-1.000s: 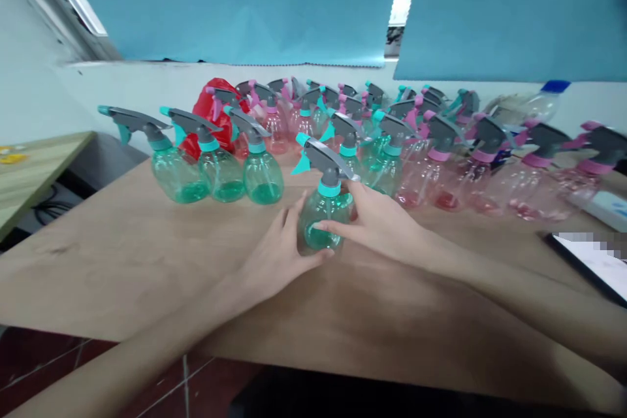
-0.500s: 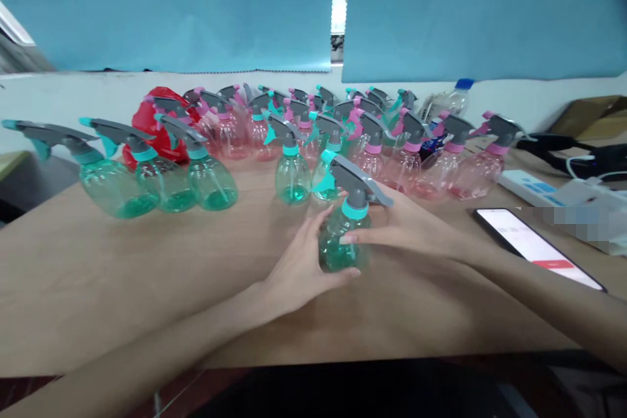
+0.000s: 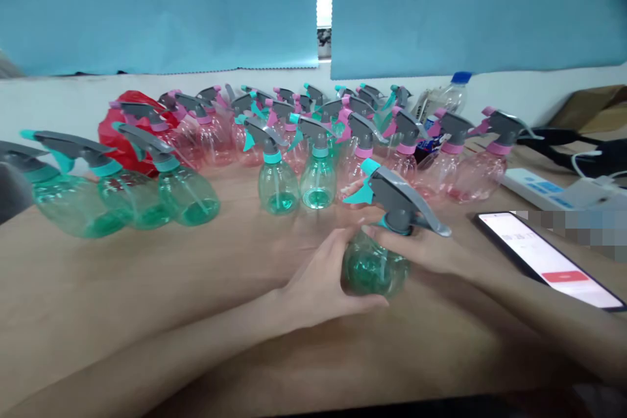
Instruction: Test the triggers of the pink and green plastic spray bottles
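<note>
Between my hands is a green spray bottle (image 3: pixel 375 268) with a grey and turquoise trigger head, tilted slightly, some green liquid inside. My left hand (image 3: pixel 323 281) cups the bottle's body from the left, thumb along its lower front. My right hand (image 3: pixel 416 245) grips it near the neck from the right, thumb across the front; its other fingers are partly hidden behind the bottle. Just beyond stand two green spray bottles, a nearer one (image 3: pixel 318 183) and one to its left (image 3: pixel 278 186).
Three green spray bottles (image 3: pixel 189 196) stand at the left. Several pink spray bottles (image 3: pixel 477 173) and more green ones line the back, near a red plastic bag (image 3: pixel 110 137). A phone (image 3: pixel 548 255) and a white power strip (image 3: pixel 533 186) lie on the right of the wooden table (image 3: pixel 220 281).
Both hands have brought the green spray bottle closer and to the right, and the right hand now sits nearer its neck. The view has shifted slightly.
</note>
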The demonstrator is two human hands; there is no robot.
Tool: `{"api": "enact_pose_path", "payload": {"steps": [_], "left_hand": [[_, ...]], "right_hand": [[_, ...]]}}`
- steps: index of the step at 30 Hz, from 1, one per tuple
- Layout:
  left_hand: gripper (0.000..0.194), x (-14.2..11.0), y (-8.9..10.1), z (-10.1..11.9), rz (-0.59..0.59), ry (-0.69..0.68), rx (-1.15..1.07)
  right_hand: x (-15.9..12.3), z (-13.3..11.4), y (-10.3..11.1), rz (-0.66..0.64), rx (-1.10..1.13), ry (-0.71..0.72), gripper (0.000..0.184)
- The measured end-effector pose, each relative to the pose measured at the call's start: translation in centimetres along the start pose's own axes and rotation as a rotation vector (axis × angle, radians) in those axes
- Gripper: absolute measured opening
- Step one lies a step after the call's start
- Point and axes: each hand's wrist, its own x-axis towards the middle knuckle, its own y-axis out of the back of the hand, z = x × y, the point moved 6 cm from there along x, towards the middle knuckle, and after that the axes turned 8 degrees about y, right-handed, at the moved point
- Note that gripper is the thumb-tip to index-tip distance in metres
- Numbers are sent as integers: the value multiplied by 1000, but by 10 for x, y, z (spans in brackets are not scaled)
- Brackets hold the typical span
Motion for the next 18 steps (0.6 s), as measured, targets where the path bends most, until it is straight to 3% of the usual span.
{"api": "enact_pose_path", "payload": {"steps": [8,14,18], "left_hand": [[98,-8,7,-19,-2,-4,235],[81,-19,24,-36,-18,50,471],[71,-21,26,-40,-37,41,553]], "right_hand": [[15,-9,0,-8,28,24,26],[21,-6,0,-37,-35,17,23],[21,-1,0,-35,-33,-7,19]]}}
